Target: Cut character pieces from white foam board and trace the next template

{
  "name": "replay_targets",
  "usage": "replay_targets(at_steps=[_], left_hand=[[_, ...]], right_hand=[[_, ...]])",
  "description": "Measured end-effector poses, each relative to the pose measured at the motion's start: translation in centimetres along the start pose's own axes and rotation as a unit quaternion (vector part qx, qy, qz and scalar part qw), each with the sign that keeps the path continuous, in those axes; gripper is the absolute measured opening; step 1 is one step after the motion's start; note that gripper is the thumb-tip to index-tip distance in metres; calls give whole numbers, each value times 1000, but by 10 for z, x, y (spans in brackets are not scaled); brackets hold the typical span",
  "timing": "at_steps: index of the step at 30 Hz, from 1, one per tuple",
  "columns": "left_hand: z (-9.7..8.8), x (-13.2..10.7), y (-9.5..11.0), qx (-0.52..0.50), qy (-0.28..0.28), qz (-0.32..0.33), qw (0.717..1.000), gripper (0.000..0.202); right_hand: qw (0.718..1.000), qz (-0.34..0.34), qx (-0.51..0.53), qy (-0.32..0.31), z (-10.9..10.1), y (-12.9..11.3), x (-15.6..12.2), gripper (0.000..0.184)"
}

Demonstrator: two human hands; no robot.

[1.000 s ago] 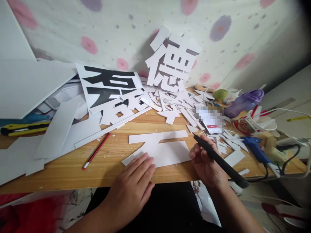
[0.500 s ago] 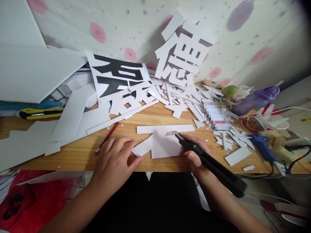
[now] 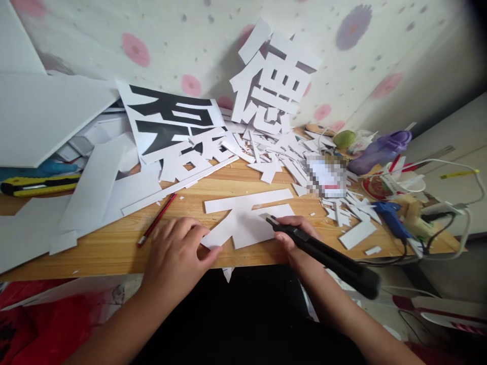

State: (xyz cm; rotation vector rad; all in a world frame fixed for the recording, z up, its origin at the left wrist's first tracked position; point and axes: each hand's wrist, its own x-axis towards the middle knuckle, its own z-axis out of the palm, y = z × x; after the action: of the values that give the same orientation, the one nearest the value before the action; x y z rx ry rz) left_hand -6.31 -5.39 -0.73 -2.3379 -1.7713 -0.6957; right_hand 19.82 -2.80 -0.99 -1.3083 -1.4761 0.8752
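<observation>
A white cut-out board shape lies near the front edge of the wooden table. My left hand rests on its lower left corner, fingers curled and pressing it down. My right hand grips a long black cutter, whose tip touches the shape's right part. A red pencil lies left of the left hand.
White board sheets and offcuts pile up at the left and back. A black-printed character sheet and a white cut character lean on the flowered wall. A blue glue gun, purple bottle and cables crowd the right.
The left hand slid from flat on the shape's middle to its lower left corner. The right hand brought the cutter tip left onto the shape. The shape turned slightly.
</observation>
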Motion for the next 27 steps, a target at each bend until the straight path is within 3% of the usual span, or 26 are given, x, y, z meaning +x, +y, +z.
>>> replay_targets(at_steps=[3,6,10,16,22,27], left_hand=[[1,0,6,-12,-3,30,999,26],[4,3,17,-48,5,92,995,36],[13,7,35,-79,-17,177,981,33],[26,6,40,-63,-46,189,979,52],[29,4,39,0,-30,212,977,43],[30,6,40,-6,-26,219,975,42]], right_hand=[[996,-27,-65,55,-2,-4,-1,23],[992,-89,-84,31,0,-5,-2,32],[981,-155,-110,-23,4,-6,-1,38],[973,-151,-174,-30,4,-7,3,26],[963,-182,-195,-27,6,-2,2,26],[954,-201,-222,-24,7,0,1,26]])
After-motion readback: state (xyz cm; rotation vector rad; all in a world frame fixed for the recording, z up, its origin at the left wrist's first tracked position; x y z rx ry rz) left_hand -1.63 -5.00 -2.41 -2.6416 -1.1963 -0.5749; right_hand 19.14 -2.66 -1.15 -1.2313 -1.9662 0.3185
